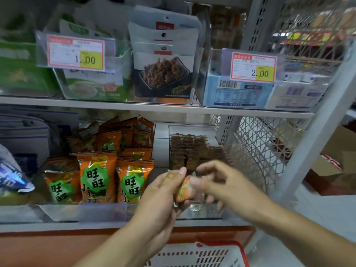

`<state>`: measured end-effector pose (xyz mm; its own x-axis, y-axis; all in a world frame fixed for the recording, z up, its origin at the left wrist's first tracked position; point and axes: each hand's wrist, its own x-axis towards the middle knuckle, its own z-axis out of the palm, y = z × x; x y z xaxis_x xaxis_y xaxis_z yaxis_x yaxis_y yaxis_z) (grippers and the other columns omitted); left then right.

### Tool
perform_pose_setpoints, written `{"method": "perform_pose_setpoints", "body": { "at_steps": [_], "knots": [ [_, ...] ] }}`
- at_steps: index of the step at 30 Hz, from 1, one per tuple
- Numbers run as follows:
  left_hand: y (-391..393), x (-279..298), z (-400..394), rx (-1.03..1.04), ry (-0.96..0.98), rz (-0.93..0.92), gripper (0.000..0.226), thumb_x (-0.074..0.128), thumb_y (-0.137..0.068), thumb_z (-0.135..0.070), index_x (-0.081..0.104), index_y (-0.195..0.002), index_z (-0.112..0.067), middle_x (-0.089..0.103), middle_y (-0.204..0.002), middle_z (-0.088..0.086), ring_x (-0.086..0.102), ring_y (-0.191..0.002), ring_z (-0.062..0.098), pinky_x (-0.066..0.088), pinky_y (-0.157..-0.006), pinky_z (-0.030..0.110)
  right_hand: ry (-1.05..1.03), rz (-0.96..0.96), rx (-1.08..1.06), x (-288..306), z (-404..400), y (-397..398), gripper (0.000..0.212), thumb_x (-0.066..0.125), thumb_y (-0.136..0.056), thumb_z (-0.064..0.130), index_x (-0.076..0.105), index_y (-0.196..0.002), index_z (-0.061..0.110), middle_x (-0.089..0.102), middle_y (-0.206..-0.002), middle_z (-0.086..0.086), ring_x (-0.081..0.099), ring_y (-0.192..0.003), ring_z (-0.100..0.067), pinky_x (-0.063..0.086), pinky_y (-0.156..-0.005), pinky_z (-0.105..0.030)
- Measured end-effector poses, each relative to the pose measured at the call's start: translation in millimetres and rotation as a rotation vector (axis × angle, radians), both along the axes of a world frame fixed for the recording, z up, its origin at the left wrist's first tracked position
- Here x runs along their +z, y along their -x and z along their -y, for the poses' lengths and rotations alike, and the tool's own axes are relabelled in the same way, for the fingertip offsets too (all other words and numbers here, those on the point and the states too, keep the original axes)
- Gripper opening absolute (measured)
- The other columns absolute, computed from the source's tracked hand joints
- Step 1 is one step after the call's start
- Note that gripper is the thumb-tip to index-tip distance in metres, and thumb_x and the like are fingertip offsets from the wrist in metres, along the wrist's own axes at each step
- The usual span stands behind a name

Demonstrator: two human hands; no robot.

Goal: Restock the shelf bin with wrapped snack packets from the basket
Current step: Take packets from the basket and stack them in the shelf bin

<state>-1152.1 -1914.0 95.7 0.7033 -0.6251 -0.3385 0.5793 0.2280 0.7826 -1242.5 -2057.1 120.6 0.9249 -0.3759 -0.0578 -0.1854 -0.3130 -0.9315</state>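
Head view, one entry: I have my left hand (163, 193) curled round a small orange-and-green packet (185, 189), thumb on top, holding it just in front of the clear bin (200, 213) on the lower shelf (96, 226). My right hand (221, 182) is blurred; its fingers reach to the packet's right end and seem to touch it, but whether they pinch it I cannot tell. The bin's rear half holds brown packets (185, 151) in upright rows; its front looks bare but for a wrapper (194, 207) low behind the front wall. The basket (202, 255), white with a red rim, sits below my forearms; its contents are out of sight. Orange bags (96, 176) fill the neighbouring bin to the left. Step in hand, as I judge it: passing or straightening the packet before it goes in. To do it well I would take one firm pinch at the packet's end, turn it upright, and set it in the free front space without toppling the rows.
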Motion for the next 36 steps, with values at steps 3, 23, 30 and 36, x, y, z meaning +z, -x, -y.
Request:
{"method": "perform_pose_setpoints", "body": {
  "at_steps": [3,23,30,36],
  "knots": [
    [9.6,0.4,-2.4,0.004,-0.008,0.064,0.060,0.083,-0.060,-0.038,0.070,-0.112,-0.011,0.079,-0.093,0.011,0.075,-0.072,0.017,0.059,-0.061,0.030,-0.027,0.074,-0.010,-18.9,-17.3,13.2,0.048,0.089,-0.060,0.058,0.068,-0.099,0.040,0.072,-0.083,-0.002,0.061,-0.061,-0.007,0.056,-0.055,-0.028],
    [2.0,-12.2,-14.0,0.000,-0.028,-0.013,0.040,0.085,-0.053,-0.021,0.078,-0.091,-0.009,0.076,-0.093,0.016,0.072,-0.072,0.022,0.059,-0.052,0.027,0.069,0.481,-0.162,-40.1,0.1,29.6,0.031,0.083,-0.077,0.003,0.075,-0.091,0.029,0.074,-0.106,0.003,0.071,-0.099,-0.014,0.056,-0.085,-0.022],
    [8.8,-10.9,-12.8,0.006,0.029,0.019,0.048,0.078,-0.065,-0.017,0.068,-0.110,-0.004,0.078,-0.102,0.020,0.078,-0.084,0.025,0.062,-0.063,0.034,0.412,0.518,-0.123,-44.1,-5.6,33.8,0.058,0.077,-0.077,-0.013,0.076,-0.097,0.041,0.064,-0.115,0.014,0.066,-0.106,-0.011,0.053,-0.077,-0.015],
    [11.3,-10.1,-14.5,0.021,0.084,-0.029,0.042,0.078,-0.064,-0.014,0.071,-0.105,-0.003,0.078,-0.104,0.020,0.078,-0.089,0.025,0.062,-0.063,0.032,0.462,0.513,-0.112,-43.7,-12.1,34.8,0.055,0.080,-0.076,-0.010,0.076,-0.100,0.039,0.063,-0.116,0.014,0.064,-0.109,-0.013,0.051,-0.079,-0.015]
  ]
}}
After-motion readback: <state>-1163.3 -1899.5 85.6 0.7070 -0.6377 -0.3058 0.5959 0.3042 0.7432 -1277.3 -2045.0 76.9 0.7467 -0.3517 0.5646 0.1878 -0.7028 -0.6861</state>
